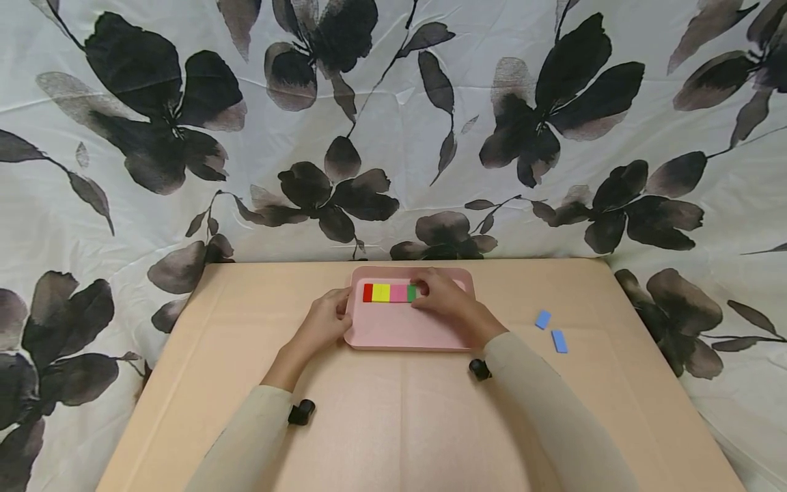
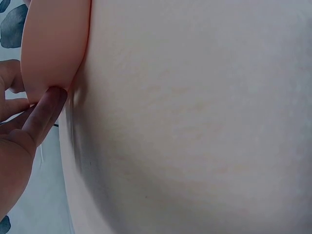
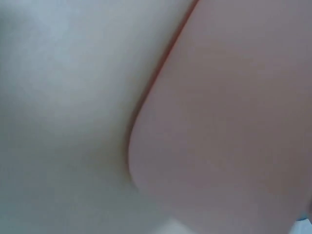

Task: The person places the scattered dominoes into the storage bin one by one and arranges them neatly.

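Note:
A pink tray point(image 1: 393, 328) lies near the far edge of the table. Along its upper part runs a row of coloured tiles: a red tile point(image 1: 367, 292), a yellow tile point(image 1: 381, 293), a pink tile point(image 1: 398, 293) and, at the right end, a green tile point(image 1: 411, 293). My right hand point(image 1: 445, 297) reaches over the tray and pinches the green tile, covering part of it. At the tray's left side, my left hand point(image 1: 326, 318) grips the rim; the left wrist view shows thumb and fingers at the tray's corner point(image 2: 56, 53). The right wrist view shows mostly bare tray.
Two blue tiles, one farther back point(image 1: 542, 319) and one nearer point(image 1: 559, 341), lie on the table point(image 1: 399, 424) right of the tray. A white cloth point(image 1: 430, 137) with dark flowers hangs behind the table. Each wrist carries a small black camera point(image 1: 301, 412).

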Tool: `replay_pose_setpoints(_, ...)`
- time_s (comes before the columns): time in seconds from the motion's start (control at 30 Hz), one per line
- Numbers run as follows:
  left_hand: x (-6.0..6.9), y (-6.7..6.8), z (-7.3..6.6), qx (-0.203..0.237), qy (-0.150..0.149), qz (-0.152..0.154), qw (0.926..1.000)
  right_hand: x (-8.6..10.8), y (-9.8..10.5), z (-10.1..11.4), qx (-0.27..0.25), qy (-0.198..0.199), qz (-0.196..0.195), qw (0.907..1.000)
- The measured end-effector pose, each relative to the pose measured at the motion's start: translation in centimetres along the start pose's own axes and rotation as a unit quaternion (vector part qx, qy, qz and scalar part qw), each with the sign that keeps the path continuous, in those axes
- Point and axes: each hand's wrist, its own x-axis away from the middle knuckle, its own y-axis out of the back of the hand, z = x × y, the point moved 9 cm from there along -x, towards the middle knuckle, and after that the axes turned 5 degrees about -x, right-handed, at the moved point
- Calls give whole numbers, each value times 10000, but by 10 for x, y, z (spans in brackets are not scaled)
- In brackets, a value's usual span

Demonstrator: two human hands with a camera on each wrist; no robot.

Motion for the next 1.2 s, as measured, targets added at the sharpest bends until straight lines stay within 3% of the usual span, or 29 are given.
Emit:
replay_pose_setpoints(0.17,0,-1,0,9,69,15,10000,11,13,-1,-176,-51,-147,9997)
replay_pose_setpoints(0.4,-1,1,-2,-53,4,-27,10000,28,43,3,-81,435,-605,9972)
replay_pose_setpoints(0.6,0,2,-4,-56,5,-12,10000,55,69,0,-217,601,-983,9931)
replay_pose_setpoints(0.9,0,1,-4,-48,64,83,9999,91,92,-27,-498,671,-1407,9865)
replay_pose_setpoints(1.2,0,0,-3,-45,88,124,9999,126,115,-72,-135,280,-1675,9854)
